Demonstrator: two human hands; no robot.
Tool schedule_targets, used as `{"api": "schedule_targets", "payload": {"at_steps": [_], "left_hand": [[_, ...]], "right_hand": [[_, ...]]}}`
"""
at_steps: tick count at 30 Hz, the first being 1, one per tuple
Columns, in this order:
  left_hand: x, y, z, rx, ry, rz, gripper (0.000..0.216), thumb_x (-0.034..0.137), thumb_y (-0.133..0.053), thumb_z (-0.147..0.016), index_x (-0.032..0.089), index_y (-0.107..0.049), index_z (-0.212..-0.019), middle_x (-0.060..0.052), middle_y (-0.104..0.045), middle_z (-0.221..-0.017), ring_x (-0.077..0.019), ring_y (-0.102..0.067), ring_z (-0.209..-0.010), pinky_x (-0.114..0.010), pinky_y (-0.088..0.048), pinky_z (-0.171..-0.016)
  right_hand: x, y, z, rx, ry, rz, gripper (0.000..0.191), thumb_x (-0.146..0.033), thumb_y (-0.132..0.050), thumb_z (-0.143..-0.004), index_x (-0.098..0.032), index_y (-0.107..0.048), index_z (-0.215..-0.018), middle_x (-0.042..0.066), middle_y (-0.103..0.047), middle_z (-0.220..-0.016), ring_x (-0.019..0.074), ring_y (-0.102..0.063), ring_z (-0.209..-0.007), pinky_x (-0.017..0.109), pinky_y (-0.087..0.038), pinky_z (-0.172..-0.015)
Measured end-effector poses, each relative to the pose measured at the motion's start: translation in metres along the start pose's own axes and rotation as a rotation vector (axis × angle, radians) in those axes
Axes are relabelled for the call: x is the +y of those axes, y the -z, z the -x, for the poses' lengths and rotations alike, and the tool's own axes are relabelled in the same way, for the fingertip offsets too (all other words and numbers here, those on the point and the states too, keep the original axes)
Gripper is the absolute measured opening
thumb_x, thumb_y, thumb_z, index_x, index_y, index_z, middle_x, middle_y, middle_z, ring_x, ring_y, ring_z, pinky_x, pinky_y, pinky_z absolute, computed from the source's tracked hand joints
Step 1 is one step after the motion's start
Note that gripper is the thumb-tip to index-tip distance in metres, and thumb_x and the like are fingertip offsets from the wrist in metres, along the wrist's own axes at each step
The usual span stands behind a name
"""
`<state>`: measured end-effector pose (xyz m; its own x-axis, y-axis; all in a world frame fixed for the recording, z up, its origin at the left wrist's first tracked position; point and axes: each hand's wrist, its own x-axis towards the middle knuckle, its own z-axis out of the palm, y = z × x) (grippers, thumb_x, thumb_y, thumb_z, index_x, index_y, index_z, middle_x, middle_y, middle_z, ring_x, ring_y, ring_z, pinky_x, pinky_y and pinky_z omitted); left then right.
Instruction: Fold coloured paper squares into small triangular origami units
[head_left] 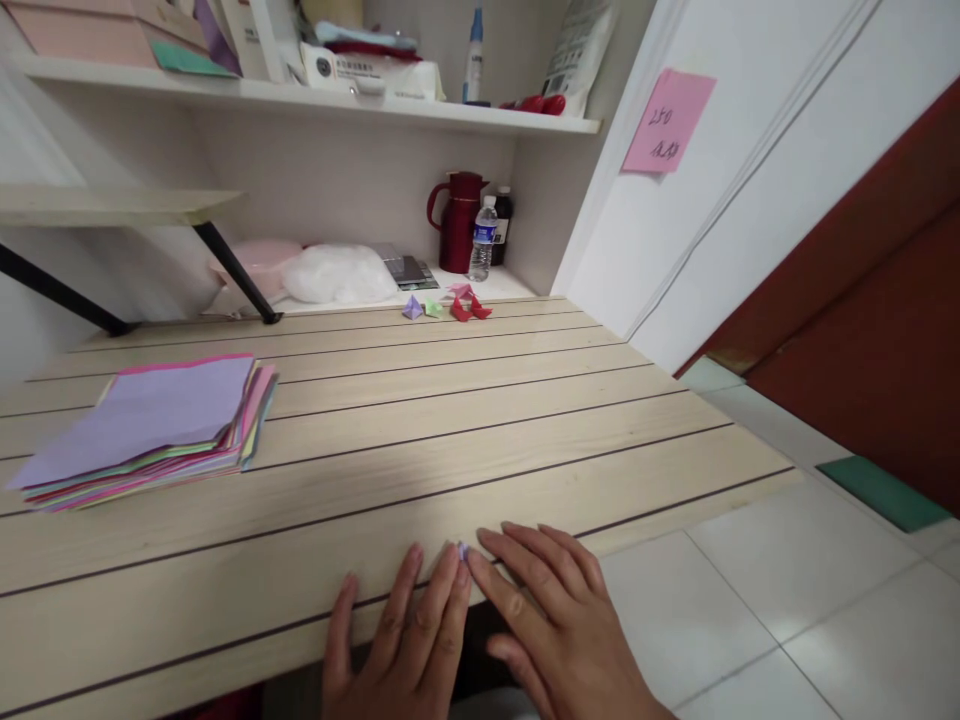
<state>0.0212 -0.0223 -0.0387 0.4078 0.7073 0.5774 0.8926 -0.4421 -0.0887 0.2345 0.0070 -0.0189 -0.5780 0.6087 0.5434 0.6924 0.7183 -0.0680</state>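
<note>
A tiny piece of folded purple paper (pixel 463 551) lies near the front edge of the table, mostly hidden by fingertips. My left hand (pixel 409 640) rests with its fingers spread and stretched forward, and its fingertips touch the paper's left side. From the right, my right hand (pixel 551 605) meets the paper with its index fingertip, its other fingers extended over the tabletop and its thumb lower down. Neither hand wraps around the paper; both lie open over the table edge. How the paper is folded cannot be made out.
A stack of coloured paper sheets (pixel 180 400) lies at left on the slatted table (pixel 420 440). Small folded papers, including a purple one (pixel 412 307) and red ones (pixel 471 309), sit at the back. Behind them stand a red thermos jug (pixel 459 225) and a water bottle (pixel 484 240).
</note>
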Motion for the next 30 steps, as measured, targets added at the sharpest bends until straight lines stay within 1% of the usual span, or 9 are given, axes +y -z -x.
{"api": "schedule_targets", "payload": {"at_steps": [3, 5, 8, 11, 15, 18, 23, 27, 30], "left_hand": [[-0.001, -0.002, 0.0, 0.002, 0.014, 0.007, 0.051, 0.015, -0.039, -0.09, 0.031, -0.055, -0.135, 0.011, -0.055, -0.141, -0.0087, -0.013, -0.149, -0.051, 0.006, -0.123], [0.002, -0.003, 0.0, 0.014, 0.033, 0.021, 0.058, 0.006, -0.037, -0.086, 0.032, -0.054, -0.134, 0.012, -0.057, -0.139, -0.0067, -0.015, -0.149, -0.05, 0.006, -0.123], [0.011, -0.002, -0.002, 0.051, 0.074, 0.04, 0.048, 0.014, -0.037, -0.091, 0.027, -0.057, -0.133, 0.008, -0.06, -0.137, -0.0098, -0.016, -0.149, -0.05, 0.003, -0.123], [0.022, -0.001, -0.005, 0.078, 0.11, 0.022, 0.041, 0.028, -0.036, -0.097, 0.021, -0.061, -0.129, 0.001, -0.063, -0.135, -0.0134, -0.014, -0.15, -0.047, 0.0, -0.124], [0.027, -0.004, -0.002, 0.093, 0.119, -0.023, 0.042, 0.032, -0.034, -0.099, 0.021, -0.062, -0.129, 0.001, -0.064, -0.134, -0.0136, -0.014, -0.15, -0.046, -0.001, -0.124], [0.025, -0.009, 0.006, 0.111, 0.139, -0.066, 0.043, 0.031, -0.035, -0.098, 0.024, -0.059, -0.132, 0.003, -0.063, -0.135, -0.0109, -0.016, -0.15, -0.043, -0.002, -0.124], [0.021, -0.012, 0.017, 0.15, 0.21, -0.115, 0.043, 0.029, -0.035, -0.097, 0.021, -0.058, -0.133, 0.0, -0.067, -0.13, -0.0082, -0.017, -0.149, -0.038, -0.004, -0.124], [0.02, -0.011, 0.016, 0.156, 0.189, -0.126, 0.04, 0.026, -0.041, -0.095, 0.026, -0.061, -0.13, 0.002, -0.067, -0.129, -0.0099, -0.019, -0.149, -0.04, -0.005, -0.124], [0.02, -0.011, 0.013, 0.16, 0.173, -0.138, 0.04, 0.021, -0.045, -0.093, 0.024, -0.061, -0.13, 0.0, -0.067, -0.13, -0.012, -0.019, -0.149, -0.043, -0.006, -0.124]], "right_hand": [[-0.005, -0.008, 0.001, 0.0, -0.033, 0.075, 0.046, -0.021, -0.051, -0.096, -0.023, -0.049, -0.142, 0.004, -0.058, -0.14, 0.0265, -0.048, -0.129, 0.046, -0.034, -0.107], [-0.008, -0.014, 0.005, 0.024, -0.045, 0.111, 0.049, -0.013, -0.047, -0.095, -0.024, -0.048, -0.143, 0.003, -0.056, -0.143, 0.0266, -0.044, -0.133, 0.048, -0.029, -0.111], [-0.013, -0.02, 0.01, 0.021, -0.022, 0.213, 0.052, -0.01, -0.04, -0.093, -0.019, -0.047, -0.144, 0.005, -0.05, -0.149, 0.0307, -0.036, -0.139, 0.054, -0.016, -0.116], [-0.017, -0.018, 0.008, -0.015, 0.044, 0.283, 0.05, -0.013, -0.038, -0.093, -0.014, -0.051, -0.141, 0.008, -0.049, -0.149, 0.034, -0.034, -0.141, 0.056, -0.011, -0.117], [-0.022, -0.011, 0.001, 0.018, 0.062, 0.306, 0.045, -0.016, -0.039, -0.093, -0.012, -0.059, -0.133, 0.01, -0.057, -0.142, 0.0335, -0.035, -0.14, 0.054, -0.011, -0.118], [-0.023, -0.012, 0.001, 0.032, 0.054, 0.302, 0.045, -0.014, -0.039, -0.092, -0.011, -0.059, -0.133, 0.011, -0.057, -0.141, 0.0335, -0.035, -0.14, 0.054, -0.014, -0.118], [-0.022, -0.022, 0.005, 0.074, 0.01, 0.266, 0.048, -0.007, -0.041, -0.089, -0.012, -0.057, -0.134, 0.01, -0.059, -0.139, 0.0323, -0.035, -0.141, 0.053, -0.018, -0.117], [-0.02, -0.025, 0.006, 0.094, 0.015, 0.264, 0.049, -0.007, -0.045, -0.086, -0.013, -0.057, -0.134, 0.01, -0.06, -0.138, 0.0313, -0.034, -0.142, 0.053, -0.018, -0.117], [-0.02, -0.023, 0.004, 0.074, 0.036, 0.298, 0.052, -0.005, -0.046, -0.083, -0.013, -0.057, -0.133, 0.011, -0.061, -0.137, 0.0321, -0.034, -0.142, 0.054, -0.018, -0.116]]}}
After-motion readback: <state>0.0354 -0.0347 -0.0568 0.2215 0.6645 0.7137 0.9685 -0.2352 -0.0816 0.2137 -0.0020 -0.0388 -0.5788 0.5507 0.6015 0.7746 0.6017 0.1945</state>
